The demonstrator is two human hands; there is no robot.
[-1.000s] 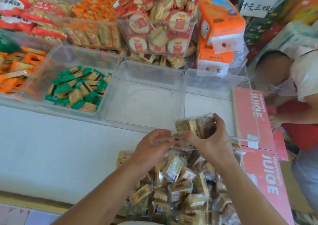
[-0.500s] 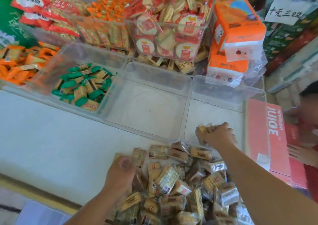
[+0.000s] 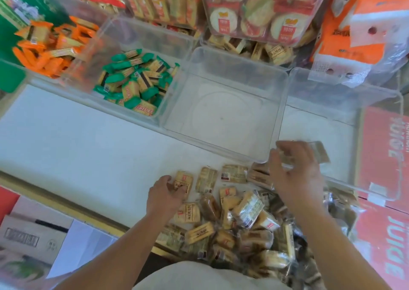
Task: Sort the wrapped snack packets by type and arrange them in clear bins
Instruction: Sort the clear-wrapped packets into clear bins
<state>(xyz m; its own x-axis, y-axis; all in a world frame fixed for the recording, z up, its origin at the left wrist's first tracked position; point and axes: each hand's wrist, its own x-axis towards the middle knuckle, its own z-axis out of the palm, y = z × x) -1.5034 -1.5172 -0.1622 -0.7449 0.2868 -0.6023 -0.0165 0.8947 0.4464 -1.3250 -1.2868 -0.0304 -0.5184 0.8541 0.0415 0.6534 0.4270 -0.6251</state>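
Plastic-film snack packets (image 3: pixel 232 218) heaped on white counter (image 3: pixel 77 145), likely light, slick, crushable, best pinched at sealed ends; left hand (image 3: pixel 164 195) pinches one tan packet (image 3: pixel 183 182), right hand (image 3: pixel 296 174) grips blurred handful (image 3: pixel 321 154) over rightmost clear bin (image 3: pixel 314 130)

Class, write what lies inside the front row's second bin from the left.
Green packets heaped toward the near end of the bin. Any beneath the heap are hidden.

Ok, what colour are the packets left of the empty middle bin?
Green packets with yellow panels, seen in the head view.
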